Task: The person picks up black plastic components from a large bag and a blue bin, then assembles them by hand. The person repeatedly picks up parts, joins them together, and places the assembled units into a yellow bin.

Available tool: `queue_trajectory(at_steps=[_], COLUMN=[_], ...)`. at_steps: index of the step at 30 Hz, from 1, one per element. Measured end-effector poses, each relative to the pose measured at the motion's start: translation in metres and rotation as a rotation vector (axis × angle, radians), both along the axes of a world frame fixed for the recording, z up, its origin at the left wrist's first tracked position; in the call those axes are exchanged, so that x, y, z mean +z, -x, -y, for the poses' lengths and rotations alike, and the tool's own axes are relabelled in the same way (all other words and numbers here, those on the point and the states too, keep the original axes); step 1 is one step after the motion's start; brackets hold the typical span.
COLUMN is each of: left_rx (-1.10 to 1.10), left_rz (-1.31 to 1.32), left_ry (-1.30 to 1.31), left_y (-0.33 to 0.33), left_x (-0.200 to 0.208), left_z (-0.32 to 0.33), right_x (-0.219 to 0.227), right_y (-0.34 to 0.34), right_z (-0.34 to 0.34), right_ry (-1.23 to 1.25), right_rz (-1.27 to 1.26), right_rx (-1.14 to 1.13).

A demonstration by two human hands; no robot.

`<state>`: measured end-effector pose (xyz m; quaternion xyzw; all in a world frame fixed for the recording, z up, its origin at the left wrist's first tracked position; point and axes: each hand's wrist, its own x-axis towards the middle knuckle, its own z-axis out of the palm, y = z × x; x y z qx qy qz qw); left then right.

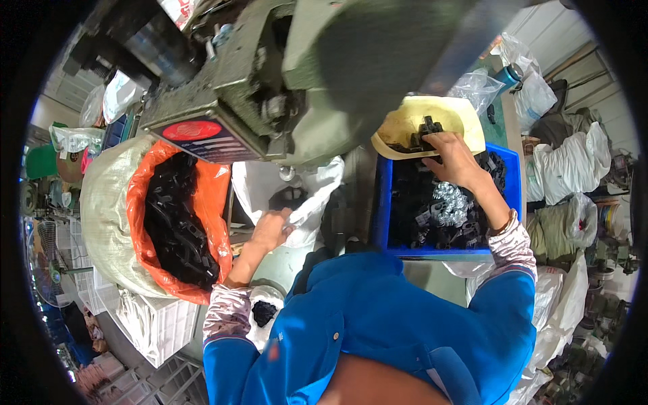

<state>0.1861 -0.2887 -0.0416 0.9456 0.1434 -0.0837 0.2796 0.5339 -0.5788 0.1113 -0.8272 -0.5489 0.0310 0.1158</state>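
Observation:
My left hand [271, 230] is in front of the press at the edge of a white plastic bag [312, 202]. Its fingers are curled together, and what they hold, if anything, is hidden. My right hand [453, 159] reaches over the rim of a yellow plastic tray [466, 116]. Its fingertips touch small black plastic parts [429, 126] there, with the thumb held apart from the fingers. Below that tray stands a blue bin [516, 202] holding many black parts and a clump of shiny silver pieces [451, 204].
The green press [250, 74] fills the top middle. On the left, a woven sack [101, 216] with an orange liner [214, 196] holds black parts [177, 223]. A small white bag [272, 297] sits by my left forearm. A blue bottle [507, 75] stands at the far right.

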Motion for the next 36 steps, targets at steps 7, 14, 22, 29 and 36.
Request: queue_trajectory(at_steps=[7, 14, 22, 29, 36], left_rx=[0.066, 0.211, 0.310, 0.392, 0.247], left_rz=[-0.171, -0.021, -0.090, -0.139, -0.009], left_ry=[-0.037, -0.106, -0.156, -0.076, -0.197], left_y=[0.013, 0.017, 0.001, -0.013, -0.001], left_x=[0.007, 0.042, 0.041, 0.049, 0.045], left_z=[0.009, 0.045, 0.062, 0.083, 0.061], right_x=[0.050, -0.074, -0.214, -0.235, -0.221], right_y=[-0.164, -0.344, -0.430, -0.379, -0.394], right_z=[-0.032, -0.076, -0.095, -0.087, -0.075], right_ry=[-0.166, 0.274, 0.597, 0.027, -0.123], right_rz=[-0.033, 0.097, 0.054, -0.248, 0.116], right_rx=[-0.077, 0.040, 0.019, 0.012, 0.166])
